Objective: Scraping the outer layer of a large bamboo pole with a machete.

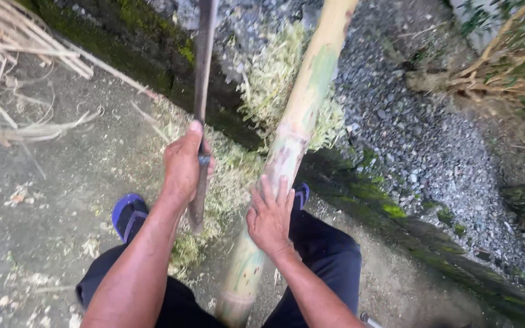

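At the near centre, the left hand (183, 163) is closed around the handle of a long dark blade (202, 73), thumb along its top, the blade running up toward the far edge; just to its right the right hand (270, 215) lies flat with fingers spread on a pale green bamboo pole (293, 133), pressing rather than clasping it. The pole slants from between the dark-trousered knees away to the far right, over a heap of pale shavings (271, 79); blue sandals (127, 214) stand on the concrete floor (37, 231), a mossy kerb (390, 209) and grey gravel (420, 133) beyond.
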